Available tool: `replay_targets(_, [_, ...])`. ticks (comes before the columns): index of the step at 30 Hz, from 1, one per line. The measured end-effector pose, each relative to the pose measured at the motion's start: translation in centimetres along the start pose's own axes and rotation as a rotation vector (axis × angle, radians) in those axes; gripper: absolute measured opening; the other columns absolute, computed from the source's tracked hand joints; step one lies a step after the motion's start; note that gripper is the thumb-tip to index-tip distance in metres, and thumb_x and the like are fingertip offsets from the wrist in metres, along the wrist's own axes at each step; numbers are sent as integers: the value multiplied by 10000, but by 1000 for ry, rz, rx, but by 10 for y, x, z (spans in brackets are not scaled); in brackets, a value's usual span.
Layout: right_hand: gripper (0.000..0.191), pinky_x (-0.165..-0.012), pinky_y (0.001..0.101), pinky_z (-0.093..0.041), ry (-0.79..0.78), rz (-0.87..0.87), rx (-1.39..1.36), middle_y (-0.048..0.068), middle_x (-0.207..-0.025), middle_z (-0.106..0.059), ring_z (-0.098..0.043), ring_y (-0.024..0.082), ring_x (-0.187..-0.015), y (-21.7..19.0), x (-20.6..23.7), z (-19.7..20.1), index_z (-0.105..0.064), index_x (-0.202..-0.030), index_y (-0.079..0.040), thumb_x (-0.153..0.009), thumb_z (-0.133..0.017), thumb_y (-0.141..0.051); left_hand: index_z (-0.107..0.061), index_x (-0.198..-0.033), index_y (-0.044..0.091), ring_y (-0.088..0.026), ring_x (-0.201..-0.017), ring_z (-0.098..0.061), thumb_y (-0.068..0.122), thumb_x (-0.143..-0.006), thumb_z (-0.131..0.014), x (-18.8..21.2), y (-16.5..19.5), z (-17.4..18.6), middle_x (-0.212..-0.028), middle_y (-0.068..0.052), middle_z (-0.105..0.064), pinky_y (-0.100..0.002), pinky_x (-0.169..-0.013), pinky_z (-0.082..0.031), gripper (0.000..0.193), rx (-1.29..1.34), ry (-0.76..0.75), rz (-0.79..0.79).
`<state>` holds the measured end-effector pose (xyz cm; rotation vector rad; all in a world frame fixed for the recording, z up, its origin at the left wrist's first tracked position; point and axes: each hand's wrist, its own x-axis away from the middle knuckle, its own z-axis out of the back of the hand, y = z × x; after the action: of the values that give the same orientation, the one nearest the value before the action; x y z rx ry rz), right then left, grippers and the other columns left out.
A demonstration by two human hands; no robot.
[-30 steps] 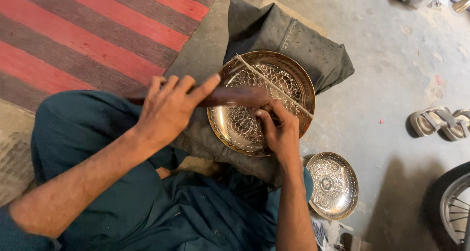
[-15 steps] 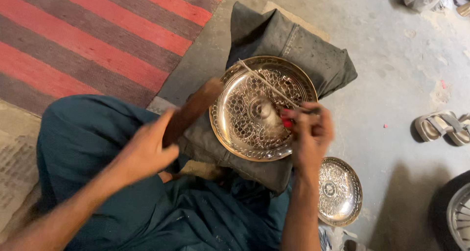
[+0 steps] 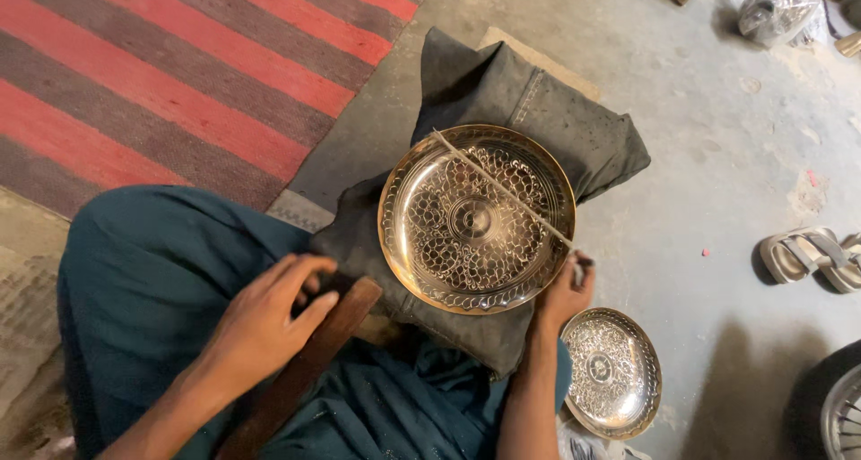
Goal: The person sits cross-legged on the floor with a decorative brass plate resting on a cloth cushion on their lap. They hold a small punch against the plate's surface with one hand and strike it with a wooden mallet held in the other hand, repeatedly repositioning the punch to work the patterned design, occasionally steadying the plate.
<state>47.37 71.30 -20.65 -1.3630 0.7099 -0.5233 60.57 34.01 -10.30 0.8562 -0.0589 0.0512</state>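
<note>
On the dark folded cloth [image 3: 529, 110] in front of the seated person lies a large engraved brass plate [image 3: 476, 219], face up and tilted slightly toward the lap. Across it runs a thin pale rod [image 3: 502, 191] — from the upper left rim down to the right edge, where the right hand [image 3: 563, 291] meets it. That hand is curled at the plate's rim and seems to pinch the rod's lower end, though the fingertips are tucked under and I cannot make out how tightly they close. The left hand [image 3: 269, 321] rests loosely over a brown wooden bar [image 3: 300, 370], fingers spread and draped on top rather than clenched; the bar's lower end runs out of view at the bottom edge. A smaller silvery engraved plate [image 3: 612, 372] sits on the concrete floor [image 3: 700, 155] just beside the right forearm. Near the right edge lies a pair of sandals [image 3: 812, 258], and a wheel [image 3: 839, 415] is cut off at the corner. A red-striped rug [image 3: 179, 74] covers the left.
</note>
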Motion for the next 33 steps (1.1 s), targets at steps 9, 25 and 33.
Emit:
replay_targets(9, [413, -840, 292, -558, -630, 262, -61, 131, -1232, -604, -616, 164, -1033, 33, 7, 5, -462, -1382, 58, -1030, -609, -102, -652, -920, 59, -308, -842, -620, 295, -867, -753, -60, 51, -33, -842, -100, -646, -435, -756, -491, 262, -59, 153, -197])
replay_targets(25, [429, -795, 363, -629, -750, -422, -265, 203, -1201, -666, -720, 253, -962, 8, 28, 12, -533, -1348, 57, -1057, -491, -255, -637, -975, 10, -336, -885, -631, 121, -954, -638, -157, 87, -14, -931, -146, -643, -454, -789, -488, 113, 105, 171, -518])
replay_targets(33, [471, -784, 378, -603, -820, -58, -278, 219, -1176, -679, -706, 279, -939, -3, 4, -3, -571, -1366, 39, -1024, -532, -282, -609, -959, 10, -304, -797, -717, 137, -939, -682, -156, 95, -15, -897, -128, -705, -418, -689, -535, 148, 232, 181, -476])
